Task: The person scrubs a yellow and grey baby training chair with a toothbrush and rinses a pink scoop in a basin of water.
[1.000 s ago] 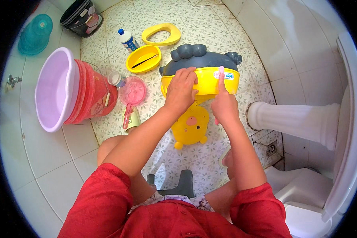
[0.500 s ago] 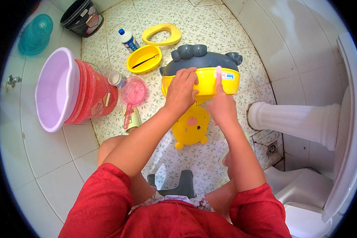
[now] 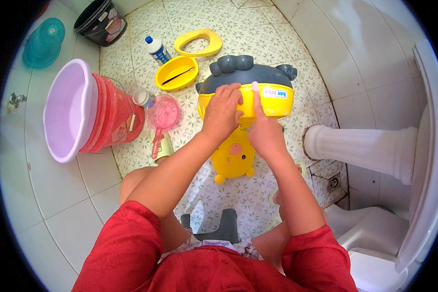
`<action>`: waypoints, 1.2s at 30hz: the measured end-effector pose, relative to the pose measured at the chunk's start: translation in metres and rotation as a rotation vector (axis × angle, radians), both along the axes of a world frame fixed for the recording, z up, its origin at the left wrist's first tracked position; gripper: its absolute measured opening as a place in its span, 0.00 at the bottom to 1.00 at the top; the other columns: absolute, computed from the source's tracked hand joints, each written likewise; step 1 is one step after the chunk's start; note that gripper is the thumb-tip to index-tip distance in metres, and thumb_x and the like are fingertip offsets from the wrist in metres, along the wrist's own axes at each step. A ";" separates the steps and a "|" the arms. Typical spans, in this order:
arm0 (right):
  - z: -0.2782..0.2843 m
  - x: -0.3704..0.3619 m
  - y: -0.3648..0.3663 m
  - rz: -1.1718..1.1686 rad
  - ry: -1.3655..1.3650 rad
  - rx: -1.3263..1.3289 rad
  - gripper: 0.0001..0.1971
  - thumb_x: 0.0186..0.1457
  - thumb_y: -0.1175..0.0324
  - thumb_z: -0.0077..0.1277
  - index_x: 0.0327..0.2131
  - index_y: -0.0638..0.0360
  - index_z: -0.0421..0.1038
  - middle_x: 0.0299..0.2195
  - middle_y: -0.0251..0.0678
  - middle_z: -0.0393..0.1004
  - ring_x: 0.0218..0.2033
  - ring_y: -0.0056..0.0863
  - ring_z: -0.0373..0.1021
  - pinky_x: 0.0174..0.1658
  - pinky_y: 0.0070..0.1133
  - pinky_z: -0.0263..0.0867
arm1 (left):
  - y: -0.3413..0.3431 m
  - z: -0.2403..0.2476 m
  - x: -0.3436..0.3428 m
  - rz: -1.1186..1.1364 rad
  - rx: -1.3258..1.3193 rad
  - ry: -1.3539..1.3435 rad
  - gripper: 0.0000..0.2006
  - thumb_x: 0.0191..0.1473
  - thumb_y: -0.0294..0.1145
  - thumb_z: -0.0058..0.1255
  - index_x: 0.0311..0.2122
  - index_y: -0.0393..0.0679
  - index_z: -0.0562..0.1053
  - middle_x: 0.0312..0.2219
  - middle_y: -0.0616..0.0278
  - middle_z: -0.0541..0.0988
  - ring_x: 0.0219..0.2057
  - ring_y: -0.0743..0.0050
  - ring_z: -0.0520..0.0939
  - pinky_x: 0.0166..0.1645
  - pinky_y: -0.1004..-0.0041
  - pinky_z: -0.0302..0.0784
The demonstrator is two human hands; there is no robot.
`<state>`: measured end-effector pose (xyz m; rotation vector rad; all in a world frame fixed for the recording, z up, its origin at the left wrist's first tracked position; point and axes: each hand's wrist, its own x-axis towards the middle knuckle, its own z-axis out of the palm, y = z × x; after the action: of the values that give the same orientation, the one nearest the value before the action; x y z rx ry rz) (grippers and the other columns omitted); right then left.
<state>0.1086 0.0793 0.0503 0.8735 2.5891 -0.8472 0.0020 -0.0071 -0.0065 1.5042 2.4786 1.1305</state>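
Note:
A child's potty [image 3: 265, 77] with a dark grey rounded part and a yellow band stands on the floor in front of me. Below the band, its yellow panel [image 3: 232, 155] carries an animal face. My left hand [image 3: 223, 109] grips the yellow band left of its middle, fingers over the top and thumb lower down. With the index finger stretched out, my right hand [image 3: 266, 131] touches the band just left of a white label [image 3: 275, 93]. The other right fingers are curled and partly hidden. Nothing shows in this hand.
At left stand a red bucket [image 3: 114, 112], a lilac basin [image 3: 65, 109] and a pink dipper [image 3: 164, 113]. Farther off are a yellow bowl [image 3: 186, 78] holding a brush [image 3: 177, 75], a bottle [image 3: 156, 49] and a yellow ring seat [image 3: 208, 35]. A white pedestal [image 3: 360, 148] is at right.
My right index finger has slid left along the yellow band, from over the label to just beside it. My left hand and the potty have stayed in place.

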 end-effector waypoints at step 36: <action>-0.002 0.001 -0.002 0.016 -0.005 0.039 0.64 0.31 0.78 0.63 0.66 0.44 0.25 0.37 0.52 0.75 0.36 0.53 0.73 0.43 0.37 0.68 | 0.001 0.001 0.000 -0.004 -0.010 0.006 0.18 0.35 0.20 0.61 0.31 0.42 0.65 0.48 0.54 0.71 0.51 0.51 0.69 0.55 0.62 0.66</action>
<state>0.1096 0.0775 0.0480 0.8628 2.6129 -0.7912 0.0020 -0.0061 -0.0056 1.5112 2.4806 1.1129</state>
